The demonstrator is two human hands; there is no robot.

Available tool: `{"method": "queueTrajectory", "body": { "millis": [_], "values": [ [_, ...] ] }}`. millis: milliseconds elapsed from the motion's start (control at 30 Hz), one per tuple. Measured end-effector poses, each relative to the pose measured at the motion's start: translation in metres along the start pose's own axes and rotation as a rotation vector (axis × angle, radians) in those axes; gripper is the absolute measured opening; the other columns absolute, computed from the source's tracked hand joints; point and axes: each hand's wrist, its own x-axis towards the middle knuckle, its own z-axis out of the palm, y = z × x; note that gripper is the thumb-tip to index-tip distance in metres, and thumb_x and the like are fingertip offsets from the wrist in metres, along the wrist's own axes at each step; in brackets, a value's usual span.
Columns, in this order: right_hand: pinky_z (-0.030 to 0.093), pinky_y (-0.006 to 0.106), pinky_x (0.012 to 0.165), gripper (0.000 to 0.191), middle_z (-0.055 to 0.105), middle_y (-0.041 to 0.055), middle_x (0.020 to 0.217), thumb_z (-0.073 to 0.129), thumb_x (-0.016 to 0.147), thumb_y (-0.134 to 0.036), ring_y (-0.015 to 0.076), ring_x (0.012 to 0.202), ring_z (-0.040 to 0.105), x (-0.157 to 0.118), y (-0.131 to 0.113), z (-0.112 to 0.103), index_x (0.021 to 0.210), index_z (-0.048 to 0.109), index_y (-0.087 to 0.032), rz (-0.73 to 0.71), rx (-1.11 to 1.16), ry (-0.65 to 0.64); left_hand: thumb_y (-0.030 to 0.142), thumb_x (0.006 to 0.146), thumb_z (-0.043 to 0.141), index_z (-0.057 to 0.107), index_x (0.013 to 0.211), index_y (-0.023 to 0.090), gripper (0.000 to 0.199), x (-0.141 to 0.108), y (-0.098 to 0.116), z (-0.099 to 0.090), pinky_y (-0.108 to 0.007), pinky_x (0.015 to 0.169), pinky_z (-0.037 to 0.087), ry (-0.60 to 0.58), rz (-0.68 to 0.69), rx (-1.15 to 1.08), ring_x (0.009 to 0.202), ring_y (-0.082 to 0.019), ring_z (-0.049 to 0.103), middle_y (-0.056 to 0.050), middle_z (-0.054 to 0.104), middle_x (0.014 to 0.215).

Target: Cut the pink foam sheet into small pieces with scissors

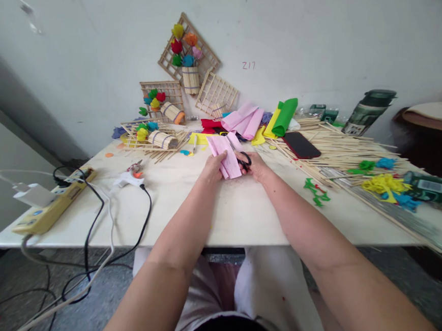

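My left hand [215, 166] pinches a folded piece of pink crepe paper [227, 158] above the middle of the table. In my right hand [254, 165] is a pair of scissors with black handles [246, 160], the fingers wrapped around the loops. The blades lie behind or at the right side of the pink paper and are mostly hidden, so I cannot tell whether they are cutting. Just beyond my hands rests a larger folded pink sheet [243, 120], with red paper [211, 126] beside it.
Rolled green paper [285, 117], a phone [301, 145] and many thin wooden sticks [338, 139] lie to the right. A glue gun [130, 179] and a power strip [55, 201] with trailing cables are at left. Stick lattices with paper flowers [189, 51] lean on the wall.
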Motion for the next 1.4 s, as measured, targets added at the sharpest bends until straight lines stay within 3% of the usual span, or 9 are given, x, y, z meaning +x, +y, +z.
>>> {"method": "queueTrajectory", "body": {
  "millis": [333,467,800,1200,1400],
  "values": [
    [0.032,0.016,0.030,0.034,0.052,-0.0026,0.045,0.075,0.071,-0.043,0.0060,0.033,0.041,0.0013,-0.0020,-0.0021,0.075,0.057,-0.015,-0.017,-0.008,-0.016,0.009,0.077,0.062,0.062,0.097,0.013,0.020,0.0019,-0.0009,-0.0013,-0.037,0.080,0.056,0.013,0.035,-0.001,0.071,-0.020,0.069,-0.005,0.068,0.068],
    [0.032,0.016,0.030,0.032,0.054,-0.0030,0.045,0.071,0.075,-0.045,0.0059,0.031,0.041,0.0013,-0.0017,-0.0027,0.079,0.058,-0.016,0.004,-0.018,-0.010,0.010,0.077,0.063,0.062,0.089,0.012,0.012,0.0019,-0.0014,-0.0016,-0.037,0.078,0.056,0.003,0.033,0.021,0.066,-0.018,0.067,-0.005,0.068,0.068],
    [0.028,0.016,0.028,0.039,0.055,-0.0012,0.047,0.071,0.072,-0.052,0.0063,0.032,0.045,0.0015,-0.0001,-0.0050,0.071,0.057,-0.015,-0.011,-0.029,-0.013,0.011,0.076,0.066,0.062,0.086,0.011,0.011,0.0002,-0.0041,-0.0017,-0.039,0.080,0.055,-0.048,0.021,0.047,0.070,-0.021,0.069,-0.008,0.069,0.068],
    [0.028,0.016,0.028,0.042,0.051,-0.0023,0.045,0.075,0.068,-0.051,0.0049,0.033,0.041,-0.0020,-0.0051,0.0003,0.062,0.055,-0.015,-0.001,0.016,0.022,0.012,0.077,0.064,0.062,0.086,0.010,0.009,0.0011,-0.0058,-0.0023,-0.042,0.081,0.055,-0.091,0.017,0.075,0.074,-0.024,0.070,-0.008,0.068,0.065],
    [0.029,0.016,0.030,0.045,0.049,-0.0035,0.046,0.076,0.064,-0.054,0.0039,0.034,0.039,-0.0023,-0.0039,0.0020,0.061,0.054,-0.015,-0.024,0.039,0.024,0.014,0.078,0.064,0.062,0.096,0.009,0.018,-0.0010,-0.0049,-0.0008,-0.041,0.080,0.056,-0.079,-0.014,0.057,0.072,-0.024,0.070,-0.009,0.069,0.066]
  ]
}}
